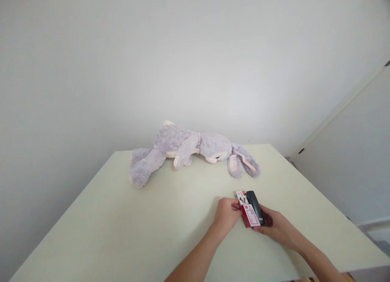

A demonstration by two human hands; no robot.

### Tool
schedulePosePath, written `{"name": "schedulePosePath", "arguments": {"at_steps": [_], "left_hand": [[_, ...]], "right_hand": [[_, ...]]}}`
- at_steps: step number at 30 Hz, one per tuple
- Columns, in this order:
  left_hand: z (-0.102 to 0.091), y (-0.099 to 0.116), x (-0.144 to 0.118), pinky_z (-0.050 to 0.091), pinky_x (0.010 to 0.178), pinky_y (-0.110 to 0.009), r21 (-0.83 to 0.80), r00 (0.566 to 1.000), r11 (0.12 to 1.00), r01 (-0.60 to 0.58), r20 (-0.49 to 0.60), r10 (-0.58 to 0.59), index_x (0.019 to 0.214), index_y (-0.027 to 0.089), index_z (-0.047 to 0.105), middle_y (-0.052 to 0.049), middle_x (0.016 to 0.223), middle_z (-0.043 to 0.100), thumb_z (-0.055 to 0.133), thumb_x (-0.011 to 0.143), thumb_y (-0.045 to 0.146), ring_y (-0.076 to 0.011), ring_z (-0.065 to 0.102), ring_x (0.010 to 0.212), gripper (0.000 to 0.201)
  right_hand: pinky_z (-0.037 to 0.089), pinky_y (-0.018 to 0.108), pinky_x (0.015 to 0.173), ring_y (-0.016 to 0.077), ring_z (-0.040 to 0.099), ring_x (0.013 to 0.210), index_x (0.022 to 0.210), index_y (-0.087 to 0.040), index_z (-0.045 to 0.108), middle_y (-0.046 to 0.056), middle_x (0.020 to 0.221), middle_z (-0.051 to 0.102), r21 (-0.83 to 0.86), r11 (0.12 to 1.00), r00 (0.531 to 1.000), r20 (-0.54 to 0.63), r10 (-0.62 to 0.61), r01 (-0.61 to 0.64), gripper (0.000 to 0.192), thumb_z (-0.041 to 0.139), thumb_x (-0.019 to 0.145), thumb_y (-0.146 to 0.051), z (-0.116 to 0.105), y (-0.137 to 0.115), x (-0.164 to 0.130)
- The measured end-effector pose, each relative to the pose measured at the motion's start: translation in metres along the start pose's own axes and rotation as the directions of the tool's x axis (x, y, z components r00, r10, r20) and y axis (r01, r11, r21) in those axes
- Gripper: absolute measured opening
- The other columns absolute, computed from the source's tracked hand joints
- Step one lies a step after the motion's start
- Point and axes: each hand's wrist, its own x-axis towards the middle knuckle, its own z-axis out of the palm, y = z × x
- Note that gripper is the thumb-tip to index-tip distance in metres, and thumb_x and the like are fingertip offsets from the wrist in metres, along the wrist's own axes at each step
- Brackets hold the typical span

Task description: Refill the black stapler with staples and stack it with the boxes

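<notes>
A black stapler point(255, 205) lies beside two small boxes near the right front of the table. One is a white box point(241, 197) with a dark picture that looks like staples. Nearer to me is a red and white box point(250, 216). My left hand point(226, 215) is closed at the left side of the boxes, its fingertips on the white one. From the right, my right hand point(276, 226) grips the stapler, with its thumb at the near end of the red and white box. Some fingertips are hidden behind these things.
A grey plush rabbit point(183, 146) lies on its side along the back of the pale green table point(122, 233), ears to the right. Behind it rises a white wall point(189, 63). The table's right edge runs past a white panel point(350, 160).
</notes>
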Motion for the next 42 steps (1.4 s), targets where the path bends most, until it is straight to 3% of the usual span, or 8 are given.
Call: {"name": "schedulePosePath", "arguments": {"at_steps": [6, 9, 12, 14, 17, 20, 26, 42], "left_hand": [[0.004, -0.003, 0.006, 0.062, 0.081, -0.037, 0.036, 0.999, 0.999, -0.027, -0.02, 0.027, 0.118, 0.015, 0.067, -0.006, 0.111, 0.072, 0.068, 0.098, 0.037, -0.019, 0.071, 0.092, 0.03], [-0.023, -0.012, -0.031, 0.062, 0.075, -0.032, 0.083, 0.989, 0.996, -0.022, -0.142, 0.034, 0.129, 0.015, 0.063, -0.007, 0.109, 0.074, 0.059, 0.099, 0.027, -0.0159, 0.073, 0.08, 0.032], [-0.065, -0.028, -0.089, 0.057, 0.1, -0.039, 0.187, 0.947, 0.982, -0.029, -0.31, 0.087, 0.129, 0.022, 0.065, -0.007, 0.118, 0.073, 0.052, 0.1, 0.026, -0.0195, 0.071, 0.105, 0.032], [-0.092, -0.042, -0.129, 0.045, 0.116, -0.05, 0.269, 0.91, 0.963, -0.002, -0.399, 0.114, 0.126, 0.024, 0.067, -0.008, 0.128, 0.069, 0.049, 0.101, 0.031, -0.0245, 0.063, 0.124, 0.031], [-0.122, -0.066, -0.174, 0.038, 0.122, -0.057, 0.416, 0.884, 0.908, 0.038, -0.437, 0.163, 0.136, 0.027, 0.064, -0.008, 0.142, 0.063, 0.051, 0.1, 0.033, -0.0284, 0.054, 0.137, 0.038], [-0.131, -0.085, -0.198, 0.034, 0.125, -0.056, 0.714, 0.89, 0.696, 0.082, -0.367, 0.272, 0.157, 0.03, 0.042, -0.005, 0.162, 0.046, 0.049, 0.102, 0.031, -0.0271, 0.039, 0.152, 0.055], [-0.125, -0.093, -0.204, 0.036, 0.124, -0.055, 0.875, 0.869, 0.434, 0.214, -0.373, 0.324, 0.166, 0.028, 0.018, -0.007, 0.169, 0.032, 0.047, 0.103, 0.032, -0.0269, 0.031, 0.156, 0.069], [-0.123, -0.085, -0.203, 0.036, 0.123, -0.053, 0.889, 0.871, 0.388, 0.242, -0.376, 0.318, 0.166, 0.027, 0.017, -0.007, 0.169, 0.032, 0.046, 0.103, 0.03, -0.0274, 0.031, 0.156, 0.07]], "right_hand": [[0.05, 0.029, 0.066, 0.0215, 0.063, 0.069, 0.136, -0.02, 0.066, 0.0, 0.082, 0.073, -0.106, 0.994, 0.999, 0.044, -0.004, 0.009, 0.074, 0.081, 0.069, -0.047, -0.016, 0.016, -0.005], [0.047, 0.028, 0.063, 0.0177, 0.059, 0.061, 0.152, -0.021, 0.048, -0.002, 0.08, 0.069, -0.19, 0.982, 0.999, -0.049, -0.001, -0.008, 0.085, 0.076, 0.076, -0.048, -0.032, 0.033, -0.02], [0.041, 0.027, 0.057, 0.0158, 0.051, 0.056, 0.145, -0.021, 0.051, -0.005, 0.07, 0.058, -0.18, 0.982, 0.963, -0.271, -0.001, -0.05, 0.067, 0.066, 0.088, -0.053, -0.03, 0.04, -0.046], [0.038, 0.026, 0.055, 0.0155, 0.049, 0.058, 0.118, -0.022, 0.063, -0.005, 0.066, 0.051, -0.092, 0.995, 0.932, -0.361, 0.009, -0.045, 0.041, 0.06, 0.094, -0.056, -0.003, 0.031, -0.063], [0.039, 0.025, 0.059, 0.0147, 0.049, 0.062, 0.079, -0.022, 0.058, -0.003, 0.066, 0.049, 0.0, 0.999, 0.98, -0.196, -0.036, 0.037, 0.036, 0.055, 0.1, -0.052, 0.068, -0.004, -0.073], [0.039, 0.026, 0.062, 0.015, 0.052, 0.066, 0.07, -0.022, 0.052, -0.002, 0.069, 0.054, 0.041, 0.988, 0.987, -0.075, -0.144, 0.147, 0.039, 0.055, 0.101, -0.045, 0.137, -0.044, -0.059], [0.038, 0.027, 0.064, 0.0158, 0.051, 0.068, 0.072, -0.022, 0.051, -0.002, 0.071, 0.054, 0.033, 0.977, 0.961, -0.191, -0.201, 0.211, 0.038, 0.052, 0.103, -0.045, 0.18, -0.074, 0.002], [0.036, 0.026, 0.063, 0.0143, 0.051, 0.064, 0.068, -0.023, 0.046, -0.004, 0.065, 0.05, 0.007, 0.975, 0.959, -0.179, -0.219, 0.223, 0.041, 0.052, 0.102, -0.045, 0.191, -0.07, 0.013]]}}
